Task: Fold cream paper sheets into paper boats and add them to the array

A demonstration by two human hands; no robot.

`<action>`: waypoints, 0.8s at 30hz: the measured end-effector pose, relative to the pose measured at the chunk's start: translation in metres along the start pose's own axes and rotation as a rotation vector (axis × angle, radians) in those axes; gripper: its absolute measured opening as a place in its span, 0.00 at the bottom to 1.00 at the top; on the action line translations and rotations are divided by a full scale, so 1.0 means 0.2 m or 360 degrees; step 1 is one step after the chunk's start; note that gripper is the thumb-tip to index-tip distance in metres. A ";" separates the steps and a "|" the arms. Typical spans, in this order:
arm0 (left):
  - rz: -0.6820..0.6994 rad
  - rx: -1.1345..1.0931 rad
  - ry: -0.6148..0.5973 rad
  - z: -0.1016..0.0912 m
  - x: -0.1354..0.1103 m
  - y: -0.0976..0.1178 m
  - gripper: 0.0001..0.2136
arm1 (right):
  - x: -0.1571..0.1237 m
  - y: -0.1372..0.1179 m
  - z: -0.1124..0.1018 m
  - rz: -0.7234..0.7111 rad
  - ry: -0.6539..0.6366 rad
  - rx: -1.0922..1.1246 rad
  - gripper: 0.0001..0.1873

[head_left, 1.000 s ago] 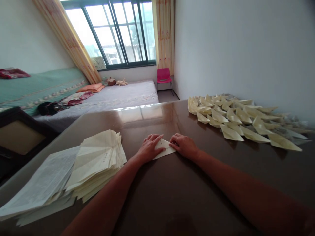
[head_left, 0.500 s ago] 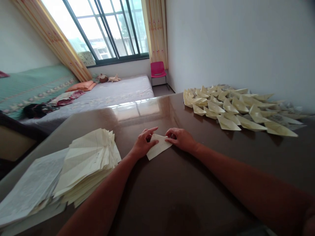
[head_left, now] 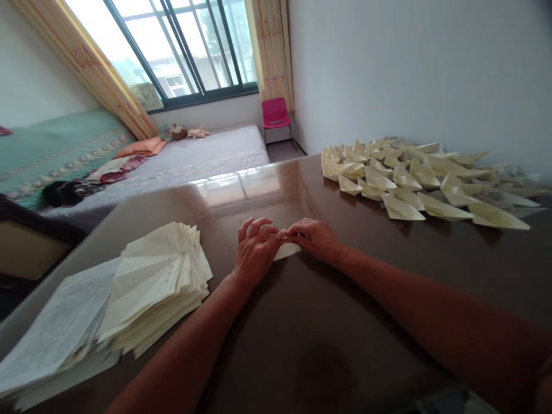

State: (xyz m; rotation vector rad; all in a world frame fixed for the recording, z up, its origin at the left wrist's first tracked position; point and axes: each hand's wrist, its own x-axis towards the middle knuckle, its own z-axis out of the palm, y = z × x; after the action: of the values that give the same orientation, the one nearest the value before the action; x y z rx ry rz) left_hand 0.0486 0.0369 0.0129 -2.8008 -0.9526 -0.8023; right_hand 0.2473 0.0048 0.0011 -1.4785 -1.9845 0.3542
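A folded piece of cream paper (head_left: 287,250) lies on the brown tabletop, mostly covered by my hands. My left hand (head_left: 259,247) bends over its left side, thumb and fingers on the paper. From the right, my right hand (head_left: 313,237) pinches the paper's upper edge, its fingertips meeting those of the left. To the left of my left forearm stands a thick stack of cream paper sheets (head_left: 150,276). A large group of folded paper boats (head_left: 405,178) fills the far right of the table.
Greyish printed sheets (head_left: 64,322) lie beside and partly under the cream stack. The glossy brown table (head_left: 276,356) reaches toward a bed (head_left: 224,149). A pink chair (head_left: 276,113) stands by the window, and a wall borders the table's right side.
My left hand has turned over and moved right across the paper, closing toward the right hand. Less of the paper shows now, and it looks narrower. The view has shifted slightly.
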 end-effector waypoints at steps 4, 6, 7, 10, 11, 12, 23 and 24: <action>-0.0014 0.0038 -0.0022 -0.01 0.01 0.01 0.09 | 0.00 0.00 0.00 0.0062 -0.0076 -0.0018 0.12; -0.0030 0.0039 -0.0046 -0.01 0.01 0.02 0.10 | 0.00 0.00 0.00 -0.0013 -0.0132 -0.0070 0.10; -0.0038 0.0034 -0.0061 -0.01 0.01 0.02 0.10 | 0.00 -0.01 -0.01 -0.0042 -0.0153 -0.0111 0.10; -0.0052 0.0004 -0.0097 -0.01 0.01 0.03 0.10 | -0.02 -0.03 -0.01 -0.0074 -0.0218 -0.0237 0.11; -0.0052 -0.0007 -0.0108 -0.01 0.01 0.03 0.10 | -0.02 -0.04 -0.01 -0.0088 -0.0233 -0.0259 0.11; -0.0044 -0.0021 -0.0124 -0.01 0.01 0.03 0.10 | -0.02 -0.04 -0.01 -0.0100 -0.0241 -0.0264 0.11; -0.0655 -0.0403 0.0070 0.07 -0.02 -0.11 0.14 | 0.01 0.05 -0.06 0.0142 -0.0108 0.0082 0.09; -0.0751 -0.0491 0.0083 0.07 -0.02 -0.13 0.11 | 0.01 0.06 -0.07 0.0154 -0.0101 0.0097 0.09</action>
State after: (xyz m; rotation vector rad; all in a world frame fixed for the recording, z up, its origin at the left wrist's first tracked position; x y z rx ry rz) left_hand 0.0378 0.0593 -0.0041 -2.8087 -1.6429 -1.1566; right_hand 0.2638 0.0079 0.0054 -1.5455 -1.9375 0.5050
